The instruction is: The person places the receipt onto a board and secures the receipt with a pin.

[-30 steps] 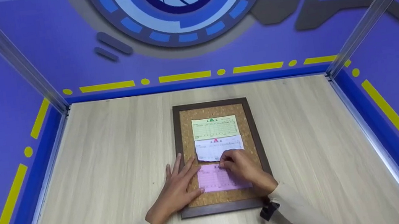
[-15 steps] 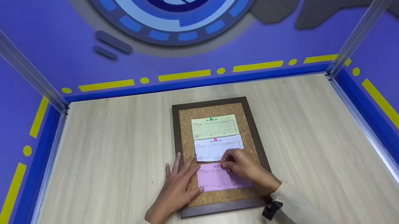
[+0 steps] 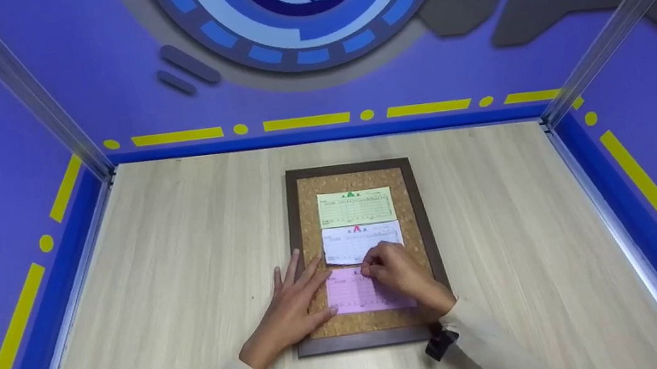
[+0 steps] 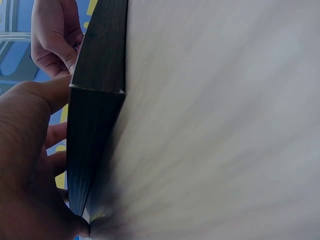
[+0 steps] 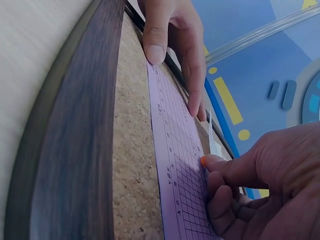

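Note:
A framed cork board (image 3: 372,322) lies flat on the table, bearing three printed paper slips in a column. At the top is a green slip (image 3: 356,211), below it a white slip (image 3: 343,247), and lowest a pink slip (image 3: 349,296). My left hand (image 3: 289,313) spreads its fingers over the board's left frame, thumb and fingertips touching the pink slip's left corners. Over the pink slip's top edge, my right hand (image 3: 400,271) pinches a small orange pushpin (image 5: 203,160); only its orange end shows. The white slip's lower edge lifts slightly.
The wood-grain table (image 3: 194,227) surrounds the board. Blue printed walls (image 3: 72,116) with yellow dashes stand at the back and sides, joined by metal corner posts. Small red and green spots at the tops of the upper slips are too small to identify.
Both hands keep nearly the same places on the board. The white slip's lifted lower left corner has settled flatter than a second ago. The head view has shifted slightly.

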The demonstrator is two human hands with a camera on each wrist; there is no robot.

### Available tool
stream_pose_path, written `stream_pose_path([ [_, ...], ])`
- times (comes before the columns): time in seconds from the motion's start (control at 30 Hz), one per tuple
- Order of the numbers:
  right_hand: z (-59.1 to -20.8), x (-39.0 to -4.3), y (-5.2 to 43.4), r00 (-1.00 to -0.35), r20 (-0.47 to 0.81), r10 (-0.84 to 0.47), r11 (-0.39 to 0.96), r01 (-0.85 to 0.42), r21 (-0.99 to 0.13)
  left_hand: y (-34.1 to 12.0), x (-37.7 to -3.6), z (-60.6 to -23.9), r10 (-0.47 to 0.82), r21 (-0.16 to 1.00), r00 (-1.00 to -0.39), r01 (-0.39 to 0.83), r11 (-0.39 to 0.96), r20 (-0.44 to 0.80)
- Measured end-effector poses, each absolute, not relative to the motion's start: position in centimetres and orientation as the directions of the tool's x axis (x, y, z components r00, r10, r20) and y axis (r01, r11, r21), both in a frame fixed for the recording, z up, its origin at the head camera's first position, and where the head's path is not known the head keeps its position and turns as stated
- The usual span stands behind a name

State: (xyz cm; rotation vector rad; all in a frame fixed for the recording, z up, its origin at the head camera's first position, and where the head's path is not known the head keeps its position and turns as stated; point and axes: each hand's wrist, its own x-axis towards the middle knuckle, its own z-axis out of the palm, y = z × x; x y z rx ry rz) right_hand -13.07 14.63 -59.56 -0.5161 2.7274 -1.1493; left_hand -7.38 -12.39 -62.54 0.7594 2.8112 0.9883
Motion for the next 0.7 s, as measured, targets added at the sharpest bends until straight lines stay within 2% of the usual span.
stream_pose_path([
  [0.7,-59.5,-13.29,14.67,-0.94,-0.013,-0.34,0.658,-0.228,-0.718,-12.41,-7.44,-62.79,0.47,0.597,-0.877,0.433,0.675,0.104],
])
